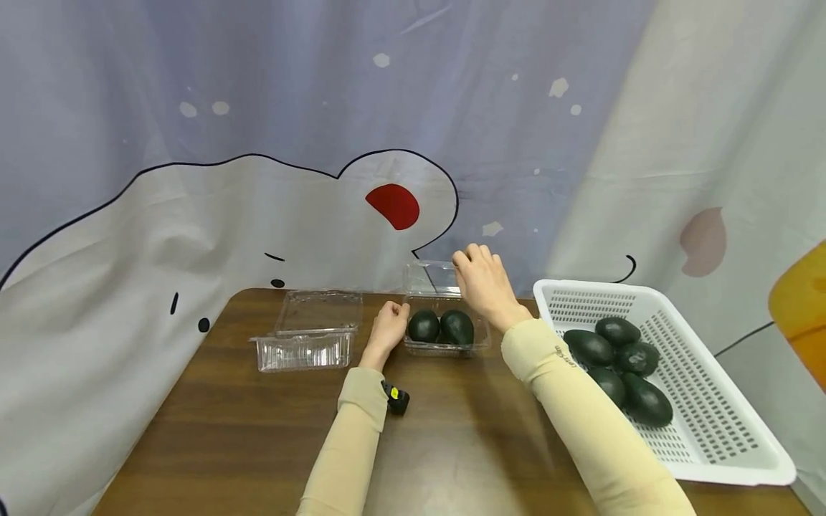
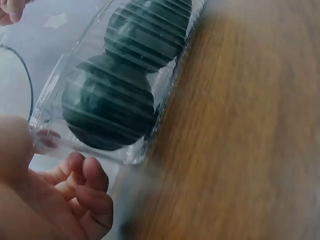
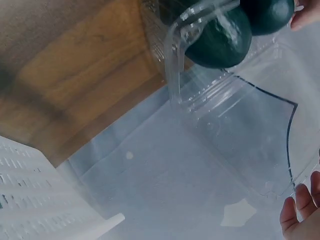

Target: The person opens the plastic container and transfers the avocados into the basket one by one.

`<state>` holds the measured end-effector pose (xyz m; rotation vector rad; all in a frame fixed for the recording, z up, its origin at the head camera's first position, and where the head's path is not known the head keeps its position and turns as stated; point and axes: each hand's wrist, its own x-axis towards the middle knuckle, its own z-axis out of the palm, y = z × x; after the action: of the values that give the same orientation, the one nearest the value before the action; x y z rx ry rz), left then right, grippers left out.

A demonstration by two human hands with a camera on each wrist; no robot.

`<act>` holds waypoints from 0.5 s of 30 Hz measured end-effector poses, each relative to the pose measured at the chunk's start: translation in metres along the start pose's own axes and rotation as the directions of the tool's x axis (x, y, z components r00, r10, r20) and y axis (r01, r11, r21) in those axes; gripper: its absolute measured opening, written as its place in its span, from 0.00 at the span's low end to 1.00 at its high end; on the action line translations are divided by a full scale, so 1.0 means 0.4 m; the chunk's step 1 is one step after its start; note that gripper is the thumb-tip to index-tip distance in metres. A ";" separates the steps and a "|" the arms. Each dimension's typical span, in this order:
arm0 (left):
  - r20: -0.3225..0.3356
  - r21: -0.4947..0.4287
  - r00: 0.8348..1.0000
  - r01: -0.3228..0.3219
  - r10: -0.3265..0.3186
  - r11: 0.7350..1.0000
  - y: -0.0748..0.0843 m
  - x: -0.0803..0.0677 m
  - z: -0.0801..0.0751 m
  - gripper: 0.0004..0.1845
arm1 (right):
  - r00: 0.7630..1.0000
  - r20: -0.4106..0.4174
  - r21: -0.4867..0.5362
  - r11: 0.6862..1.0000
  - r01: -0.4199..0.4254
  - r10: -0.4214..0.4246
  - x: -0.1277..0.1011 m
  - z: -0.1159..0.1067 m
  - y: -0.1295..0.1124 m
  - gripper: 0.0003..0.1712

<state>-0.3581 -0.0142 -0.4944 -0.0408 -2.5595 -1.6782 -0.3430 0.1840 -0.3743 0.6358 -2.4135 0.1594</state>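
Observation:
A clear plastic clamshell container [image 1: 482,337] sits near the table's far edge with its lid [image 1: 429,277] raised upright at the back. Inside lie two dark green avocados side by side, the left avocado [image 1: 423,325] and the right avocado [image 1: 457,328]. My left hand [image 1: 388,327] pinches the container's left rim; in the left wrist view its fingers [image 2: 95,175] curl at the corner beside an avocado [image 2: 107,102]. My right hand [image 1: 485,284] is at the lid's top right, fingertips [image 3: 304,200] gripping its edge in the right wrist view.
Left of my hands stands another open clear clamshell [image 1: 303,352] with nothing in it. At the right, a white perforated basket [image 1: 742,423] holds several avocados [image 1: 647,401]. A patterned curtain [image 1: 310,236] hangs behind the wooden table [image 1: 258,437].

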 end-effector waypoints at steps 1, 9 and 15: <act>0.002 -0.008 1.000 0.002 -0.002 1.000 0.001 0.004 0.000 0.14 | 1.000 0.000 0.004 1.000 -0.008 0.008 0.007 0.001 0.003 0.02; 0.009 -0.060 1.000 0.011 -0.010 0.998 0.012 0.003 0.000 0.17 | 0.992 0.064 0.025 0.993 -0.114 0.112 0.039 0.015 0.021 0.12; -0.014 -0.100 1.000 -0.007 0.006 0.995 0.010 0.001 0.007 0.15 | 0.975 0.112 0.025 0.981 -0.194 0.190 0.047 0.034 0.023 0.21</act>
<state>-0.3582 -0.0099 -0.4918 -0.0443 -2.4610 -1.7966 -0.3680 0.1809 -0.3734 0.4353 -2.5819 0.2554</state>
